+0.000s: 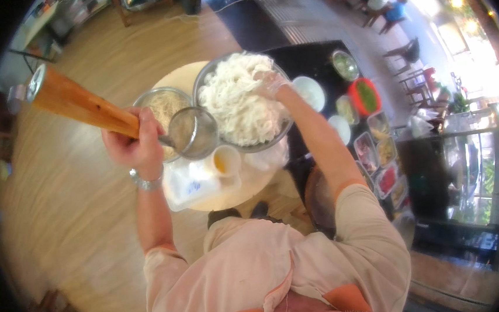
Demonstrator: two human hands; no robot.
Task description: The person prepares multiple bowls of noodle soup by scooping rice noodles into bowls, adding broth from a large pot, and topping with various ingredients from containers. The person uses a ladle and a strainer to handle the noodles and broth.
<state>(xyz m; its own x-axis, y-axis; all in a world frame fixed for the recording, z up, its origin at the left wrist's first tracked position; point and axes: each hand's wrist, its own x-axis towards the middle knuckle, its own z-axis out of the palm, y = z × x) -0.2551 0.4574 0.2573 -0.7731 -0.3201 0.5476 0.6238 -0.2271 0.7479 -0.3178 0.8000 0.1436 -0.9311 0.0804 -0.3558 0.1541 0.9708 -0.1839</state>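
Observation:
My left hand (136,140) is wrapped around the thick wooden handle of a noodle strainer (96,111). Its round basket (195,133) hangs between two bowls, with no noodles visible inside. White rice noodles (240,99) are heaped in a large metal bowl (197,92). At the right side of that heap is my right hand (272,84), in a clear plastic glove. Its fingertips are blurred and partly hidden among the noodles, so their grip is unclear. Thin yellowish noodles (166,104) fill a smaller bowl (150,92) on the left.
Both bowls stand on a round pale table (252,191) with a cup of yellow liquid (220,162) and a plastic container (192,184). On a dark counter (299,57) to the right are white bowls (310,93), a red bowl of greens (365,96) and several food tubs (365,149).

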